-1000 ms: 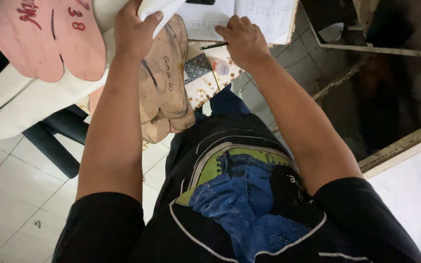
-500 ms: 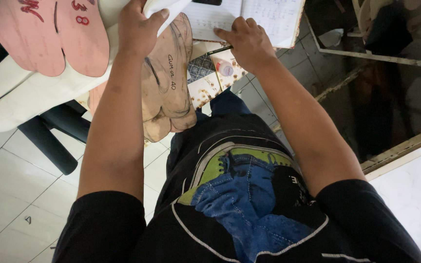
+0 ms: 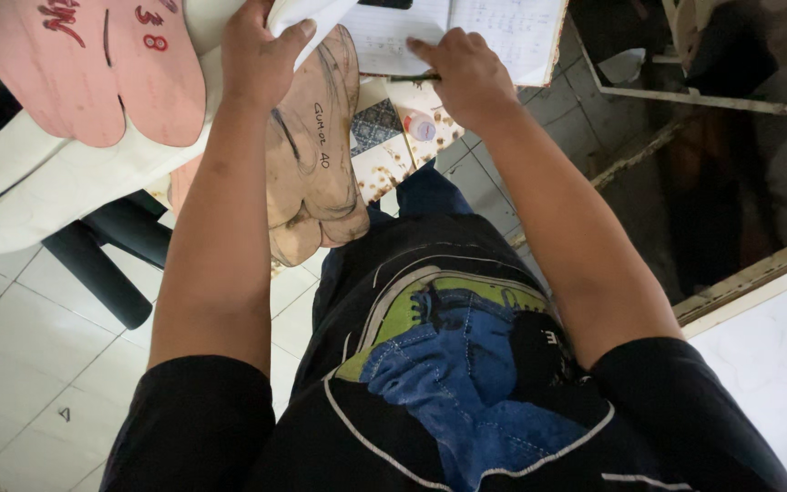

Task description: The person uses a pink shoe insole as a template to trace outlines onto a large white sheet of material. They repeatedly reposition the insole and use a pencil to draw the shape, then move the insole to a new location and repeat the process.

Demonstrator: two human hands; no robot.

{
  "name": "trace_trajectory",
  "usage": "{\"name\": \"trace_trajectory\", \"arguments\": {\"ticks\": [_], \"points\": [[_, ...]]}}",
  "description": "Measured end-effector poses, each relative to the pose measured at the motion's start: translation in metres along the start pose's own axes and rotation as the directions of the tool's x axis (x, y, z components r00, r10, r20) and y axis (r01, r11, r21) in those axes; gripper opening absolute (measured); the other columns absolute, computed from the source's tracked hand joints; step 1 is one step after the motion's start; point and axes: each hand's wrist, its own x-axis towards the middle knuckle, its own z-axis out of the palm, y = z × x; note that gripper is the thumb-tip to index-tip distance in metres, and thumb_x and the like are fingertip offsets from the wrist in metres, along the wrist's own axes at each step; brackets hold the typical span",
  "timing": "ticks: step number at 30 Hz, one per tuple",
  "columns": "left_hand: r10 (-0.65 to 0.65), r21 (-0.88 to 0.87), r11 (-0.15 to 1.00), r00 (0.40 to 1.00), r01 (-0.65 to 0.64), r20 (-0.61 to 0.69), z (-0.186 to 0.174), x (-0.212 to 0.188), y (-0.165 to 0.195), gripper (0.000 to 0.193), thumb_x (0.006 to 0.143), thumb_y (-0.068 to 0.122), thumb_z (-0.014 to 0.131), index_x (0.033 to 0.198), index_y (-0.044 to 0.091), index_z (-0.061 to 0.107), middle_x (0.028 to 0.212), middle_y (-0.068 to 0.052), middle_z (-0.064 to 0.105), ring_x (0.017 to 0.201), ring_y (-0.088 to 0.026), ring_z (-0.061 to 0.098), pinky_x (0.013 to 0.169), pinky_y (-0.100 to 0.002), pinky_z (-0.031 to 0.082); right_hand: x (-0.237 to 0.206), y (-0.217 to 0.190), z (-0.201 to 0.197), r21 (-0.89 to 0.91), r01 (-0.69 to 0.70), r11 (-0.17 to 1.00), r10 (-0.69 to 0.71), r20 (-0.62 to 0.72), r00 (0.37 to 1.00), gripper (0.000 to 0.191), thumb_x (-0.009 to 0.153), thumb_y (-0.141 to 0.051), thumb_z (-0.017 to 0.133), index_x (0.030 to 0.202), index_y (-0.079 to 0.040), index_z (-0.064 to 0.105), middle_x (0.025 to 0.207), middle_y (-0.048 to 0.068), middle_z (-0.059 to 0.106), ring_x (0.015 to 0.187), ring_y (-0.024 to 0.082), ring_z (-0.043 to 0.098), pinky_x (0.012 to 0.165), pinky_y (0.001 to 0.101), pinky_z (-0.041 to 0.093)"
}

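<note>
**Writing in the notebook, page held back**

Up ahead of the body, both hands work over an open notebook [image 3: 466, 32] that lies at the top of the view. The left hand [image 3: 261, 59] is closed around a folded-back white page [image 3: 307, 14], thumb on top, keeping it lifted clear of the sheet beneath. The right hand [image 3: 466, 77] is curled, its fingers pinching a thin pen [image 3: 409, 78] whose tip rests on the lined page just beside that hand.

Below the left hand hang tan sole-shaped patterns [image 3: 316, 173] with handwriting on them, and further to that hand's left sits a pink sole pattern [image 3: 111, 73] over pale stacked sheets [image 3: 38, 182]. A small round capped container [image 3: 420, 127] sits on a patterned surface just under the right hand.

As a judgement, the writing looks partway through: the right-hand page already carries handwritten rows, while how much remains to be entered cannot be told from here.
</note>
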Motion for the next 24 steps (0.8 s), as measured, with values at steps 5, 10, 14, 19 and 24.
{"name": "trace_trajectory", "arguments": {"ticks": [5,10,14,19,24], "points": [[-0.05,-0.029,0.998,0.998,0.051,0.027,-0.002,-0.004,0.006,0.04,0.089,0.022,0.074,0.125,0.004,0.069,0.111,-0.011,0.079,0.098,-0.023,0.077,0.085,-0.036,0.058,-0.038,0.009,-0.007,0.331,-0.185,0.926,0.228,-0.097,0.969,0.04,0.105,-0.02,0.062,0.144,-0.01,0.059,0.117,0.013,0.067,0.108,0.027,0.063,0.098,0.0424,0.05],[0.039,0.047,0.998,0.999,-0.039,0.005,-0.004,-0.007,0.01,0.037,0.092,0.022,0.077,0.122,0.003,0.07,0.111,-0.011,0.079,0.098,-0.023,0.077,0.085,-0.036,0.058,-0.091,0.016,0.01,0.54,-0.51,0.669,0.613,-0.014,0.79,0.036,0.107,-0.031,0.058,0.135,-0.009,0.063,0.109,0.015,0.071,0.092,0.028,0.07,0.083,0.0422,0.055],[0.0,-0.011,1.0,1.0,0.0,0.029,-0.006,-0.011,0.01,0.038,0.089,0.023,0.075,0.122,0.004,0.069,0.108,-0.01,0.079,0.094,-0.022,0.077,0.082,-0.034,0.059,-0.126,0.025,0.028,0.555,-0.571,0.605,0.707,-0.045,0.705,0.036,0.103,-0.031,0.057,0.132,-0.01,0.065,0.102,0.009,0.073,0.088,0.024,0.07,0.076,0.04,0.053],[0.091,0.003,0.996,0.995,-0.091,0.028,-0.01,-0.015,0.01,0.035,0.09,0.021,0.077,0.12,0.003,0.071,0.108,-0.012,0.079,0.096,-0.024,0.077,0.086,-0.035,0.059,-0.16,0.014,0.044,0.579,-0.549,0.602,0.734,-0.133,0.666,0.034,0.098,-0.027,0.063,0.127,-0.009,0.069,0.089,0.01,0.073,0.085,0.025,0.07,0.079,0.0389,0.052],[0.097,-0.005,0.995,0.995,-0.097,0.038,-0.012,-0.02,0.013,0.036,0.09,0.023,0.077,0.119,0.003,0.07,0.108,-0.012,0.079,0.097,-0.024,0.077,0.087,-0.036,0.058,-0.169,-0.01,0.054,0.585,-0.534,0.61,0.73,-0.152,0.667,0.038,0.097,-0.03,0.067,0.127,-0.007,0.068,0.09,0.013,0.071,0.084,0.027,0.069,0.077,0.0395,0.052]]}}
